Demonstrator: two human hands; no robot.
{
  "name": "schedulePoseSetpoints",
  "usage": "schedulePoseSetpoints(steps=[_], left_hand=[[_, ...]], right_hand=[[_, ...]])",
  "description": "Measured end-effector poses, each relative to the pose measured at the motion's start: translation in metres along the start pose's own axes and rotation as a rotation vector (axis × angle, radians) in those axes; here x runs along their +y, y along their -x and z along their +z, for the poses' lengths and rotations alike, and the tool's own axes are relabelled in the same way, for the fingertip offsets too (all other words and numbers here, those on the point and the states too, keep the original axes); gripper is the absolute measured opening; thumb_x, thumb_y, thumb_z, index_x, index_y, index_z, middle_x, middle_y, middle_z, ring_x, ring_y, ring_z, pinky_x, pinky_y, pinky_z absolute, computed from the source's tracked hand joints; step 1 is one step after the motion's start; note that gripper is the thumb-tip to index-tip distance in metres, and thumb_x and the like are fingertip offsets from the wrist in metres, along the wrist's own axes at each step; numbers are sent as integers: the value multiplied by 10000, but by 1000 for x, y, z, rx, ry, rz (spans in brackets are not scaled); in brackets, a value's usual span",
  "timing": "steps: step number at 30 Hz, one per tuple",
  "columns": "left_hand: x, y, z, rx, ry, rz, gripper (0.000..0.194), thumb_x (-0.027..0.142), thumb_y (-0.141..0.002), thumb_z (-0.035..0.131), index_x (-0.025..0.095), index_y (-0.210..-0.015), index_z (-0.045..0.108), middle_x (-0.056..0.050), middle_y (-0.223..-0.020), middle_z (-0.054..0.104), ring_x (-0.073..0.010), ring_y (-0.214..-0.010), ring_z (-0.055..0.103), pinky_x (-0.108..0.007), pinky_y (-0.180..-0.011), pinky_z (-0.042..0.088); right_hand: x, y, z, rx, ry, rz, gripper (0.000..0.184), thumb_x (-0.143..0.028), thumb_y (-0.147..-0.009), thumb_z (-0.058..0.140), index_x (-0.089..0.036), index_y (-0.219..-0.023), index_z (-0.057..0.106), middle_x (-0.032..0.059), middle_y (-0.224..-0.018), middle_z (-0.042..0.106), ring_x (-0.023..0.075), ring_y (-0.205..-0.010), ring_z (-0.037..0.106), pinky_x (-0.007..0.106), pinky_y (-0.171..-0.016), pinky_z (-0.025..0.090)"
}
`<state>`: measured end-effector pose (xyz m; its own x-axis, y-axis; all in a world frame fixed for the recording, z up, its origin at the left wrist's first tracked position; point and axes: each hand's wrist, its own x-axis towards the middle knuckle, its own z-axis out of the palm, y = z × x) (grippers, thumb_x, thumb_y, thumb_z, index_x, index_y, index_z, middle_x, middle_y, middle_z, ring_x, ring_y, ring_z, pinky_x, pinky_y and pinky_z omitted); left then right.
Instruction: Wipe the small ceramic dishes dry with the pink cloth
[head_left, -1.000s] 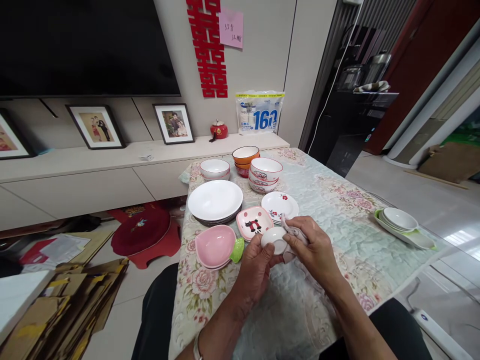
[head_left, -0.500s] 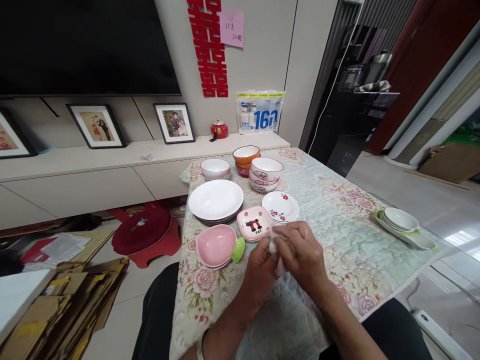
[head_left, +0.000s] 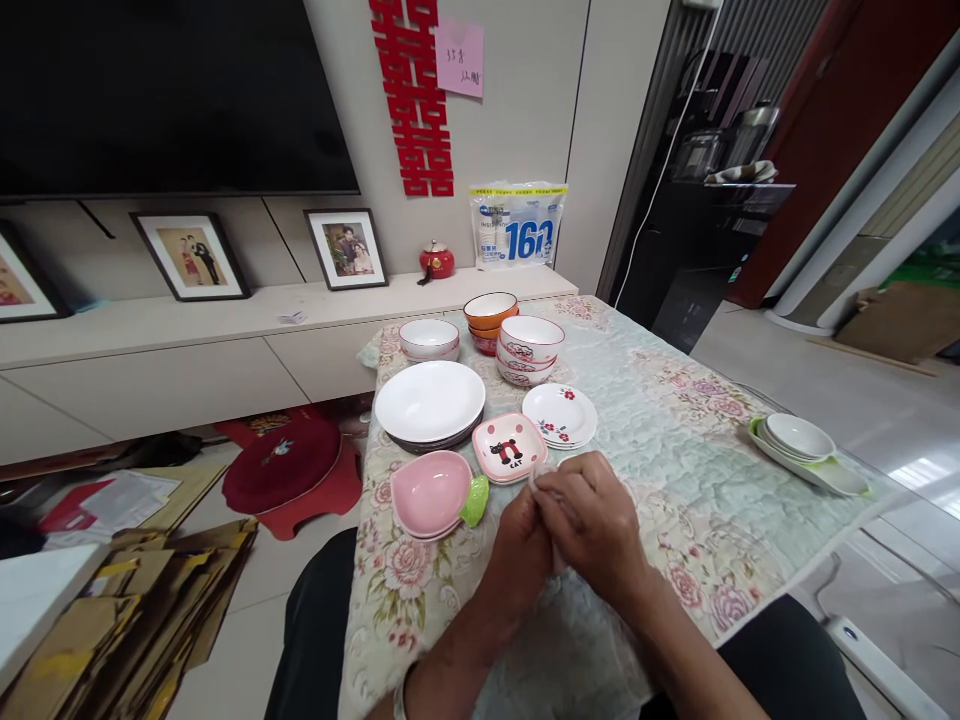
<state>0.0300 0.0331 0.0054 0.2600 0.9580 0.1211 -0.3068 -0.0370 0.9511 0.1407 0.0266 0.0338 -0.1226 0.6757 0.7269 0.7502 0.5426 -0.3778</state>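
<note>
My left hand (head_left: 523, 540) and my right hand (head_left: 596, 510) are closed together over the near middle of the table. Between their fingers is a thin white tissue-like piece (head_left: 541, 473), mostly hidden by the hands. Just beyond them lies a square pink-rimmed cat dish (head_left: 499, 432) on another like it. Left of the hands sit nested pink dishes (head_left: 429, 490) with a green leaf handle. Behind the right hand is a stack of white plates (head_left: 559, 405) with red flowers. A stack of larger white plates (head_left: 431, 395) stands further left.
Toward the back are white bowls with red rims (head_left: 532, 335), orange bowls (head_left: 490, 310) and shallower white bowls (head_left: 427, 335). Small white dishes (head_left: 799, 436) rest at the right edge on a flowered tablecloth (head_left: 405, 610). A red stool (head_left: 285, 460) and flattened cardboard (head_left: 150, 600) are on the floor at left.
The right hand's fingers have folded further over the white tissue-like piece, so less of it shows. Both hands stay in nearly the same place; the dishes have not moved.
</note>
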Motion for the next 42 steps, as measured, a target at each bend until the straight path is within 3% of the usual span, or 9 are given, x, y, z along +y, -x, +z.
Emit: schedulePoseSetpoints(steps=[6, 10, 13, 17, 23, 27, 30, 37, 42], left_hand=[[-2, 1, 0, -65, 138, -92, 154, 282, -804, 724, 165, -776, 627, 23, -645, 538, -117, -603, 434, -244, -569, 359], [-6, 0, -2, -70, 261, -115, 175, 269, -805, 736, 152, -922, 681, -31, -821, 672, -166, -755, 589, -275, -684, 469], [-7, -1, -3, -86, 276, -124, 215, 278, -797, 751, 146, -958, 699, -46, -893, 697, -179, -807, 622, -293, -729, 499], [0, 0, -2, -145, 240, -184, 236, 335, -771, 771, 141, -830, 651, -7, -724, 639, -140, -653, 569, -256, -610, 450], [4, -1, 0, -108, 100, -135, 191, 316, -798, 706, 153, -763, 613, 37, -617, 540, -96, -560, 426, -230, -540, 341], [2, -2, 2, -9, 76, -94, 145, 256, -746, 703, 146, -681, 634, 13, -640, 587, -122, -617, 473, -248, -587, 391], [-1, 0, 2, 20, 119, -112, 158, 294, -772, 710, 147, -736, 663, 15, -626, 587, -126, -617, 481, -253, -601, 400], [-17, -1, -4, -28, 290, -106, 218, 275, -809, 734, 158, -990, 695, 13, -729, 594, -119, -678, 492, -252, -685, 409], [-9, -2, -2, 0, 257, -99, 207, 302, -783, 746, 164, -934, 716, -15, -820, 673, -156, -745, 548, -279, -716, 435]], right_hand=[[34, -3, -11, 116, -243, 357, 139, -286, -913, 581, -207, -870, 688, 61, -889, 646, 213, -858, 613, 355, -761, 488], [38, 0, -12, 9, -620, 737, 241, -438, -897, 606, -210, -945, 665, 8, -705, 654, 172, -583, 576, 304, -558, 458], [35, -1, -12, 23, -768, 822, 280, -474, -874, 629, -206, -951, 650, -4, -664, 653, 155, -508, 548, 287, -504, 438], [33, -1, -14, 17, -605, 701, 209, -417, -872, 647, -209, -856, 660, -13, -646, 637, 147, -518, 546, 277, -512, 431], [21, 1, -5, 17, -238, 104, 77, -180, -884, 607, -200, -920, 672, 43, -837, 664, 191, -797, 620, 326, -702, 480], [4, 2, 2, -25, -137, -114, 122, -119, -883, 585, -205, -930, 659, 55, -878, 655, 219, -868, 581, 394, -773, 443], [8, 1, 4, 3, -116, -136, 129, -119, -888, 586, -211, -949, 653, 57, -904, 650, 230, -901, 575, 410, -797, 434], [35, 0, 1, 175, -180, 158, 126, -143, -935, 551, -216, -994, 635, 53, -920, 628, 199, -881, 600, 353, -760, 484], [11, 2, 5, 101, -102, -37, 140, -98, -887, 591, -216, -934, 648, 55, -902, 629, 220, -902, 574, 393, -793, 461]])
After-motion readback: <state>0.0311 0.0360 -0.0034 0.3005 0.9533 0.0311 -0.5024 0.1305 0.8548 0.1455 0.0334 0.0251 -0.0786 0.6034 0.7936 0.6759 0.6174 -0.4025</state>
